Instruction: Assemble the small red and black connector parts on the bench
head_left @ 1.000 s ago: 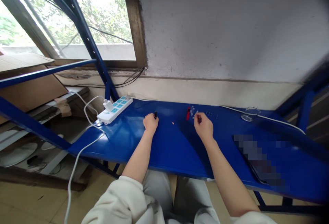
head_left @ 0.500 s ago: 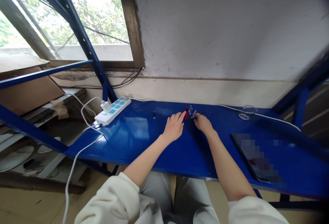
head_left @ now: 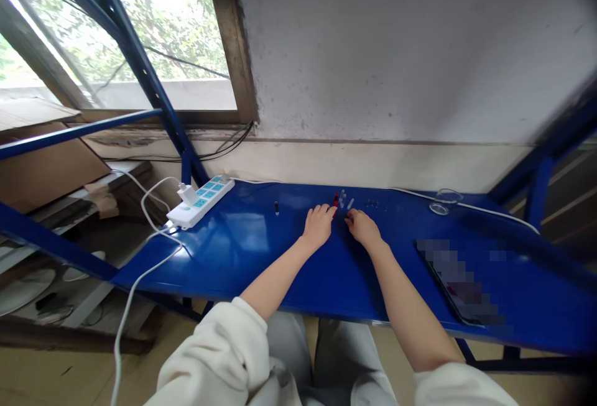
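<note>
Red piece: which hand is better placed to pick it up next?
Left, probably: the left hand reaches to the red piece, perhaps touching it, while the right hand is farther from it, close to the clear pieces.

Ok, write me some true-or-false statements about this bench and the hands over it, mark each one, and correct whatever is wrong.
1. The left hand is at the red item. True.
2. The red item is to the right of the right hand. False: it is to the left of the right hand.
3. A small dark piece sits between the left hand and the white power strip. True.
4. The power strip has nothing plugged into it. False: a white plug is in it.
5. A dark flat object lies farther right than the right hand. True.
</note>
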Motion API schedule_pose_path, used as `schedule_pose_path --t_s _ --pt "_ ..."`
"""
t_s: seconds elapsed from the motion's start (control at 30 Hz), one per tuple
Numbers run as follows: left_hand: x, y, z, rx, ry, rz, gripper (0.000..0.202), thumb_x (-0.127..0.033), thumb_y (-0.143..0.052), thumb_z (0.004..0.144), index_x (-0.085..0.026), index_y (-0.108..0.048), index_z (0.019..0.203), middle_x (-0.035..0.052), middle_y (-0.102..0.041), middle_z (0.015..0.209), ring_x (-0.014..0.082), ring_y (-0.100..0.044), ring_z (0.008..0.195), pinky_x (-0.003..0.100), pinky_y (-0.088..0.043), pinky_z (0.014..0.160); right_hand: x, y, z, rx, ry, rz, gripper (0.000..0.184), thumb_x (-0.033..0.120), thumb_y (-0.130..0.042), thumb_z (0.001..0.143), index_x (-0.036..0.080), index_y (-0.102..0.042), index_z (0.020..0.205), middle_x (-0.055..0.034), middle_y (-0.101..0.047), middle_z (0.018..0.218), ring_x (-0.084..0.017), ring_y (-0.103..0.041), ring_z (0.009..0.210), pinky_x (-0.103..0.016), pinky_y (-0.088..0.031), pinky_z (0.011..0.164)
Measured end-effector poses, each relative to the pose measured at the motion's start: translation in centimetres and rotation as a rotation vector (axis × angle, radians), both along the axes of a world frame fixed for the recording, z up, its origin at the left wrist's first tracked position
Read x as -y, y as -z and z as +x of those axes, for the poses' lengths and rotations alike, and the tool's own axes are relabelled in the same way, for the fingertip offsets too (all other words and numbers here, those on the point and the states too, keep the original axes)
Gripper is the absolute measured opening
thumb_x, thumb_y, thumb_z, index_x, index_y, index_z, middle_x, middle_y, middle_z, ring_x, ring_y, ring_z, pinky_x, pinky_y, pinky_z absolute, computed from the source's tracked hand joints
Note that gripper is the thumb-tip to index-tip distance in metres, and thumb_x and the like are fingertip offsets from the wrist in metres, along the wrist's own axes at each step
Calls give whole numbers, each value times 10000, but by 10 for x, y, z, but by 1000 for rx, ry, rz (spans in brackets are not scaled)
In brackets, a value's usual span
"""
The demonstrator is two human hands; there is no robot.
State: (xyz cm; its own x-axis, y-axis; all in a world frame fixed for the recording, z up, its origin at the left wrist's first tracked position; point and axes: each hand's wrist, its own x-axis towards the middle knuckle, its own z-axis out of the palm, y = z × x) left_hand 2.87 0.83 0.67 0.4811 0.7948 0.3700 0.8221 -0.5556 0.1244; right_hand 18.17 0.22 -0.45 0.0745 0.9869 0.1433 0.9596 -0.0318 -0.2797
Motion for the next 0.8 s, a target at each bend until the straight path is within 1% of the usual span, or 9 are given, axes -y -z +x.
schedule_pose_path --t_s 0.13,0.27,0.37,0.53,0.63,0.7,0.8 --pt "-6 -4 3 73 -2 -56 206 -183 -411 844 -192 -487 1036 60 -555 968 184 -536 847 292 -397 700 6 -4 -4 27 16 -3 222 275 -440 835 152 -537 992 -103 -595 928 -184 -587 783 -249 -367 598" --pt "-10 -3 1 174 -21 -142 114 -206 -434 839 -198 -512 923 42 -575 885 163 -558 770 256 -402 641 9 -9 -8 31 43 -45 223 305 -442 826 159 -541 961 -96 -612 866 -200 -595 775 -258 -375 592" --pt "-10 -4 -6 319 -47 -161 64 -240 -493 810 -205 -527 851 21 -590 814 149 -552 717 243 -395 608 11 -12 -9 22 71 -71 214 299 -441 812 172 -555 941 -91 -621 825 -212 -599 769 -267 -383 590" --pt "-6 -4 -27 645 -20 -187 72 -243 -559 746 -196 -559 801 6 -586 719 107 -509 592 224 -387 566 15 -18 -10 -33 120 -80 217 278 -460 774 179 -589 918 -95 -630 793 -222 -604 752 -272 -395 584" --pt "-1 2 -38 857 -58 -205 107 -279 -567 731 -184 -563 780 -1 -564 694 85 -482 542 210 -386 542 17 -21 -9 -77 181 -35 212 288 -473 766 181 -606 891 -94 -639 764 -227 -608 744 -270 -399 583" --pt "0 6 -43 979 -93 -230 139 -302 -578 720 -176 -560 775 -4 -554 688 76 -483 527 202 -390 532 18 -23 -8 -121 214 34 210 305 -475 769 188 -611 878 -84 -644 744 -219 -610 741 -268 -403 601" --pt "0 9 -45 1091 -99 -287 178 -318 -594 706 -164 -554 787 -2 -552 687 73 -506 526 197 -407 526 19 -25 -8 -227 219 169 214 338 -472 774 201 -607 867 -60 -648 727 -200 -607 721 -267 -411 630"
